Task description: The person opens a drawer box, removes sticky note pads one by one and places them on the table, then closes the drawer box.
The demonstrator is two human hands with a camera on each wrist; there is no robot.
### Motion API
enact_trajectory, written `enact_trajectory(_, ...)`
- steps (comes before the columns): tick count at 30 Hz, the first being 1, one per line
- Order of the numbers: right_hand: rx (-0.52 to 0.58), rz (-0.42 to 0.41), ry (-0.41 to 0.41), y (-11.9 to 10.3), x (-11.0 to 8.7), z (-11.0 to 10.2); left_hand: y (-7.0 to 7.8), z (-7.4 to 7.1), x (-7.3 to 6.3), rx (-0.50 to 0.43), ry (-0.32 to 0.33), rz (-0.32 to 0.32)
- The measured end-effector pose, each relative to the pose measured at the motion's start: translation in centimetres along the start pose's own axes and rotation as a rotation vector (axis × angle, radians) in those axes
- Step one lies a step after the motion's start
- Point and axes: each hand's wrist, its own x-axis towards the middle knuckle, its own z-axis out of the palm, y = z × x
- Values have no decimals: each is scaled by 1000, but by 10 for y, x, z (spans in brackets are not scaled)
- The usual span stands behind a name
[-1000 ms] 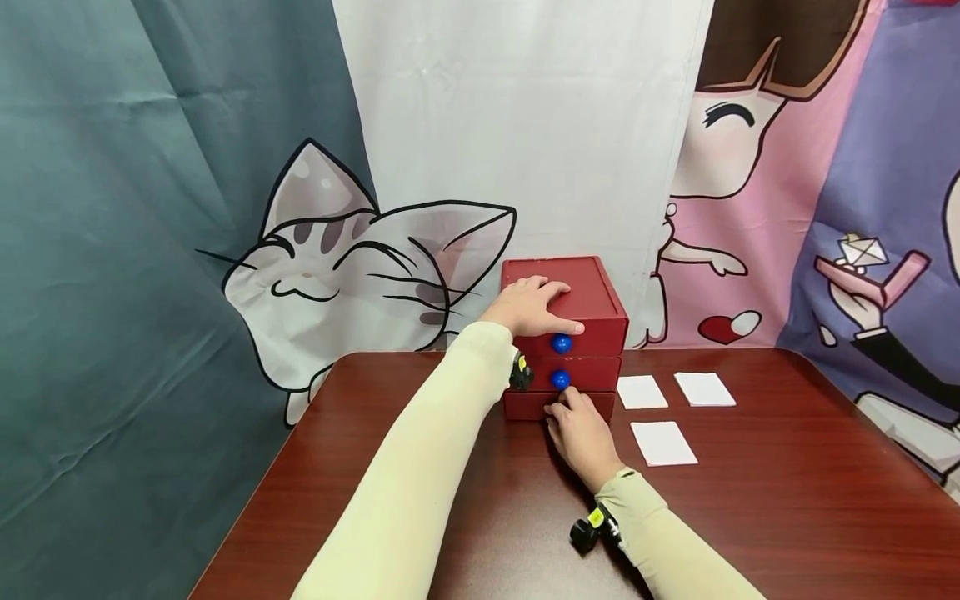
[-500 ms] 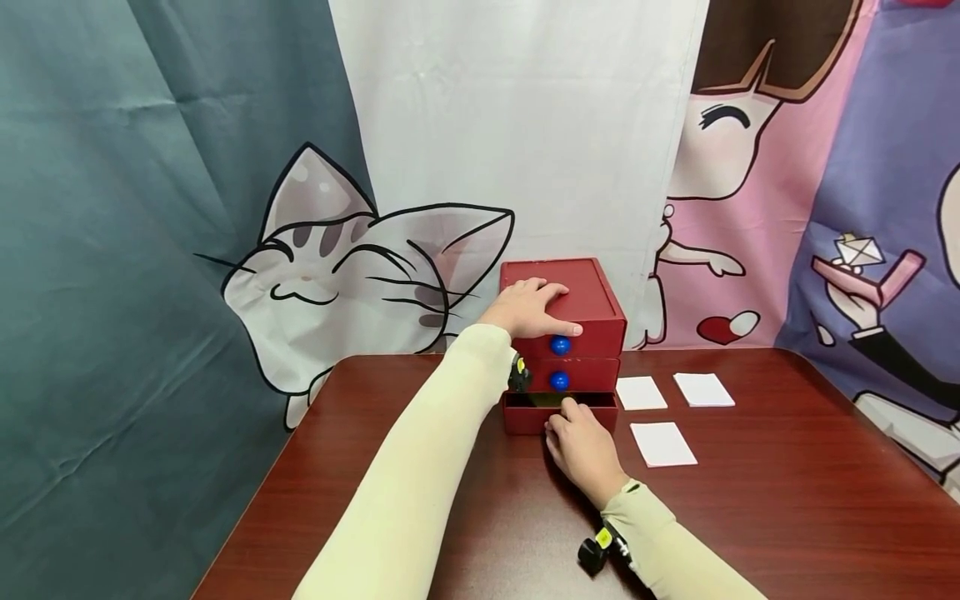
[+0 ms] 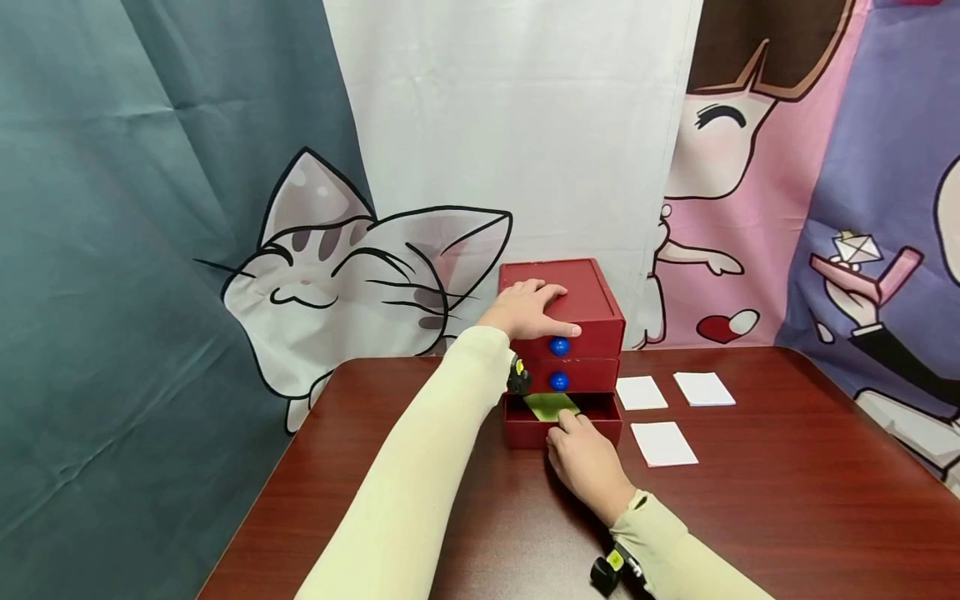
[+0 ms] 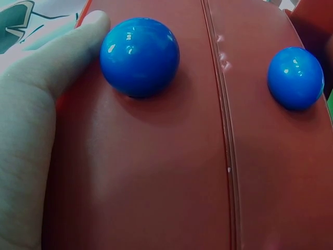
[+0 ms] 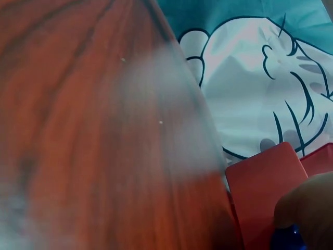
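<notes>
My left hand (image 3: 527, 312) rests on top of a small red drawer cabinet (image 3: 588, 287), its fingers spread and its thumb over the front edge, just above the top drawer's blue knob (image 4: 139, 57). Below it is the middle drawer's blue knob (image 3: 558, 381). With curled fingers, my right hand (image 3: 589, 463) holds the bottom drawer's blue knob (image 5: 287, 238), which the hand hides in the head view. That bottom drawer (image 3: 526, 435) is pulled partway out. Inside lies a flat green piece (image 3: 549, 406), its material too small to tell.
Right of the cabinet, several white square sheets or pads lie on the brown table (image 3: 750, 500), among them a front one (image 3: 664, 444) and a back one (image 3: 704, 389). A printed curtain (image 3: 525, 125) hangs behind the cabinet.
The bottom drawer has slid out towards me with my right hand, from shut to partway out, and the green piece has come into view. My left hand stays on the cabinet top.
</notes>
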Motion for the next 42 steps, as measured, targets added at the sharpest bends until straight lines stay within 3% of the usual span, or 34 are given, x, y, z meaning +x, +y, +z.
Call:
enact_trajectory(30, -60, -93, -57, -18, -3, -27, -1, 2, 1, 0, -6, -9)
enact_trajectory(36, -88, -98, -119, -16, 1, -33, 1, 0, -1, -8, 6, -2)
enact_trajectory(42, -66, -68, -178, -11, 17, -51, 1, 0, -3, -8, 5, -2)
